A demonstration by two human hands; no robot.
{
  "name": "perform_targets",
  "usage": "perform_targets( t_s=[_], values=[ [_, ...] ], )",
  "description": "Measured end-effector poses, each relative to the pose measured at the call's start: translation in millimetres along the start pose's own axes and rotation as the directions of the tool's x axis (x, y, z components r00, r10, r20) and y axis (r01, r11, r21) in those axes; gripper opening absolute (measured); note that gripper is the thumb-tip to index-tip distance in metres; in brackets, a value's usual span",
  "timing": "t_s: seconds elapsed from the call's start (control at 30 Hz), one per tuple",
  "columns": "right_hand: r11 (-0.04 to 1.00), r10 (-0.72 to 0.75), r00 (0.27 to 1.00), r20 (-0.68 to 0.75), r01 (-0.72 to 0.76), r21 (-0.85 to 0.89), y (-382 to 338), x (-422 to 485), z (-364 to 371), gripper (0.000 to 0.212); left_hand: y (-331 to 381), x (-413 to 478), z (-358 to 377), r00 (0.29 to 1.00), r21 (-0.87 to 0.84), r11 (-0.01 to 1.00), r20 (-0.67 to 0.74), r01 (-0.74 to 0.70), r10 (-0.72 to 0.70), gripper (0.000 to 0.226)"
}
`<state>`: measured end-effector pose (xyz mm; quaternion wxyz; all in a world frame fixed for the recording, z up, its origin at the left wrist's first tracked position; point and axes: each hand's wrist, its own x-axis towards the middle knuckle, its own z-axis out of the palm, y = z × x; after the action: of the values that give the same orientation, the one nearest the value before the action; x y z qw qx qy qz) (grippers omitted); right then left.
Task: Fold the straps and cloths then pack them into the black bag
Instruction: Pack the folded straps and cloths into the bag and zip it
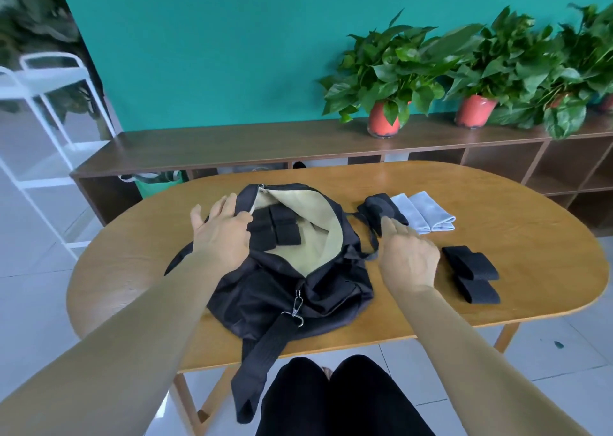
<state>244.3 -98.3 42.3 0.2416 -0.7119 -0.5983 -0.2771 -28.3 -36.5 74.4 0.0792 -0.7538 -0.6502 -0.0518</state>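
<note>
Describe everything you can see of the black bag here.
The black bag is soft fabric, lying slumped on the wooden table. Its zip mouth gapes open, showing pale beige lining and folded black straps inside. A metal clip at the near end joins a wide shoulder strap hanging off the table edge. The left hand rests on its open rim.

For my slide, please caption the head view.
Left hand rests on the open black bag; right hand touches a dark cloth.

wooden table (497,210) bears black bag (292,289), folded straps (471,269), grey cloths (428,211).
</note>
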Motion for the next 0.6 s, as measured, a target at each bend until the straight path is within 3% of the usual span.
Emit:
perform_targets(
  t_s=[0.1, 0.2, 0.37, 0.5, 0.6],
  values=[
    [0.989, -0.136, 0.978, -0.156, 0.144, 0.039, -41.6, 14.5, -3.5, 0.024, -9.3, 6.1, 4.7, 1.000, -0.020, 1.000, 0.007, -0.003, 0.003, 0.037],
    [0.950, -0.279, 0.945, -0.172, 0.298, 0.093, -86.3, 17.0, 4.5, 0.024, -17.7, 10.2, 10.2, 1.000, -0.026, 1.000, 0.028, -0.013, 0.014, 0.038],
    [0.867, -0.463, 0.886, -0.041, 0.462, 0.185, -137.7, 17.6, 37.4, 0.027, -31.1, 15.2, 23.1, 0.997, -0.031, 1.000, 0.074, -0.004, 0.006, 0.036],
    [0.837, -0.538, 0.834, 0.124, 0.512, 0.192, -159.0, 21.1, 59.0, 0.020, -37.2, 22.5, 26.1, 0.997, -0.051, 0.999, 0.081, 0.003, 0.001, 0.050],
    [0.827, -0.561, 0.803, 0.199, 0.533, 0.179, -172.6, 23.8, 72.3, 0.027, -41.2, 29.0, 25.8, 0.997, -0.043, 0.999, 0.082, -0.012, 0.015, 0.059]
  ],
)
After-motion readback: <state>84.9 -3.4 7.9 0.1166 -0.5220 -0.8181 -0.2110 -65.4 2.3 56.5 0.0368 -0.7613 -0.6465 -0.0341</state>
